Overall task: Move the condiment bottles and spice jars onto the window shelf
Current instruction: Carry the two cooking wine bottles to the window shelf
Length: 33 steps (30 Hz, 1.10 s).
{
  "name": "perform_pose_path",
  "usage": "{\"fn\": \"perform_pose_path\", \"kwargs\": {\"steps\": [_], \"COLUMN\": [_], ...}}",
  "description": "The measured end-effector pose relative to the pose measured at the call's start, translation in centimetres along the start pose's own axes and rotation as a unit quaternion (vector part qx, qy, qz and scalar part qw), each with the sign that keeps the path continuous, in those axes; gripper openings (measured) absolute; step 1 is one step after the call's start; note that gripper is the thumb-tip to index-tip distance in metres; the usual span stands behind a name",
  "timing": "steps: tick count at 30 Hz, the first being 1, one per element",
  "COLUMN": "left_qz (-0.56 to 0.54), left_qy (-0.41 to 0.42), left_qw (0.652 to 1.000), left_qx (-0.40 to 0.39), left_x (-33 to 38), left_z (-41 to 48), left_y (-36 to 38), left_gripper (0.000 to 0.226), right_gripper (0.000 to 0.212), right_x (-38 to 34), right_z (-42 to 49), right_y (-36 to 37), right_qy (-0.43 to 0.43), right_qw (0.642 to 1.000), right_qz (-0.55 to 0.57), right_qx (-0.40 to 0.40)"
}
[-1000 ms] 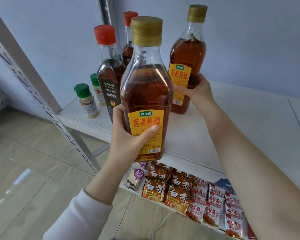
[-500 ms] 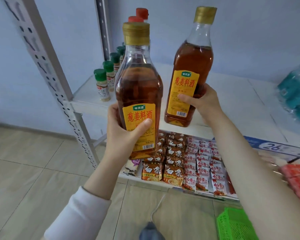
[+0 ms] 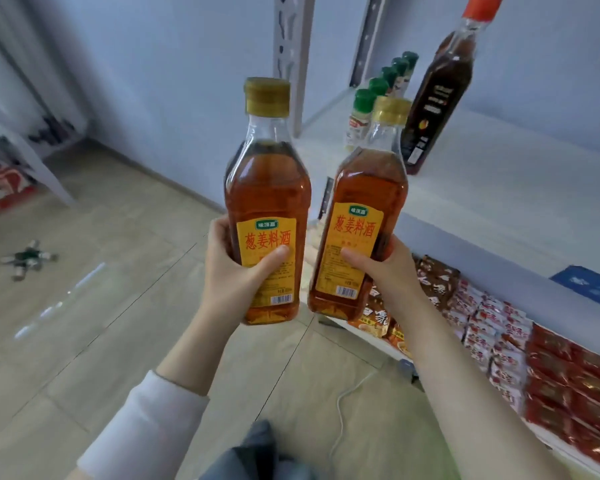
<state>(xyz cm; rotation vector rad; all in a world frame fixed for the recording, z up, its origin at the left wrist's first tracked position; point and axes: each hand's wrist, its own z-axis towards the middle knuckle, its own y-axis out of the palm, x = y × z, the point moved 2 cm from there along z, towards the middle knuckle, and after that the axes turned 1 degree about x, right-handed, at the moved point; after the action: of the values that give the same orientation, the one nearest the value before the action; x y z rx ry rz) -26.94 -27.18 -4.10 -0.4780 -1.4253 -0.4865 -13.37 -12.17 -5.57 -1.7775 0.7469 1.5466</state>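
Observation:
My left hand [image 3: 234,271] grips an amber cooking-wine bottle [image 3: 267,188] with a gold cap and yellow label, held upright over the floor. My right hand [image 3: 383,271] grips a second, identical bottle [image 3: 368,209], tilted slightly right, just off the front edge of the white shelf [image 3: 499,188]. On that shelf stands a dark sauce bottle [image 3: 440,98] with a red cap. Behind my right bottle runs a row of several green-capped spice jars [image 3: 364,109], partly hidden.
A perforated metal upright [image 3: 291,46] rises at the shelf's left corner. Snack packets [image 3: 499,323] fill the lower shelf at right. A white cable [image 3: 343,410] lies on the tiled floor. Small dark objects [image 3: 28,259] lie on the floor at left; another rack with red packets [image 3: 0,192] stands far left.
Both bottles have come away from the shelf toward me and to the left. My view has swung left, so the shelf now sits at right.

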Motion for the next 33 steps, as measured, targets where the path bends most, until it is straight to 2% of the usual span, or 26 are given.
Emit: {"fn": "perform_pose_path", "kwargs": {"steps": [2, 5, 7, 12, 15, 17, 21, 24, 27, 30, 33], "left_qz": [0.005, 0.014, 0.016, 0.024, 0.024, 0.031, 0.034, 0.028, 0.026, 0.022, 0.018], "left_qy": [-0.01, -0.023, -0.026, -0.029, -0.035, -0.047, -0.06, -0.076, -0.092, -0.101, -0.103], "left_qw": [0.999, 0.996, 0.994, 0.982, 0.975, 0.97, 0.958, 0.945, 0.933, 0.927, 0.925], "left_qx": [0.035, 0.085, 0.105, 0.183, 0.217, 0.236, 0.278, 0.318, 0.346, 0.36, 0.365], "left_x": [-0.8, -1.9, -2.3, -2.9, -3.5, -3.7, -4.3, -5.3, -6.6, -7.8, -8.7], "left_z": [-0.5, -1.1, -0.9, 0.7, 1.7, 2.0, 3.0, 4.8, 7.4, 11.5, 17.0], "left_y": [-3.3, -9.1, -12.1, -23.6, -31.0, -35.6, -43.4, -48.0, -51.9, -55.2, -58.3], "left_gripper": [0.062, 0.06, 0.059, 0.06, 0.057, 0.063, 0.066, 0.071, 0.076, 0.075, 0.073], "right_gripper": [0.041, 0.033, 0.039, 0.035, 0.042, 0.048, 0.039, 0.037, 0.048, 0.042, 0.06], "right_x": [0.6, 0.4, 0.0, -1.0, -1.9, -2.1, -2.4, -3.2, -3.7, -4.1, -4.6], "right_z": [-0.2, -0.5, -0.4, 0.6, 0.9, 0.6, 0.6, 1.6, 3.6, 6.8, 11.3], "right_y": [3.3, 9.7, 13.4, 25.8, 33.7, 38.7, 47.5, 53.1, 58.1, 63.1, 68.2], "right_qy": [0.008, 0.013, 0.007, -0.001, -0.004, 0.004, 0.029, 0.022, 0.008, 0.004, 0.006], "right_qw": [0.999, 0.994, 0.99, 0.975, 0.962, 0.957, 0.945, 0.934, 0.921, 0.918, 0.913], "right_qz": [0.01, 0.013, 0.011, 0.015, 0.03, 0.03, 0.023, -0.01, -0.045, -0.061, -0.064], "right_qx": [-0.041, -0.106, -0.14, -0.22, -0.27, -0.288, -0.325, -0.357, -0.388, -0.393, -0.402]}}
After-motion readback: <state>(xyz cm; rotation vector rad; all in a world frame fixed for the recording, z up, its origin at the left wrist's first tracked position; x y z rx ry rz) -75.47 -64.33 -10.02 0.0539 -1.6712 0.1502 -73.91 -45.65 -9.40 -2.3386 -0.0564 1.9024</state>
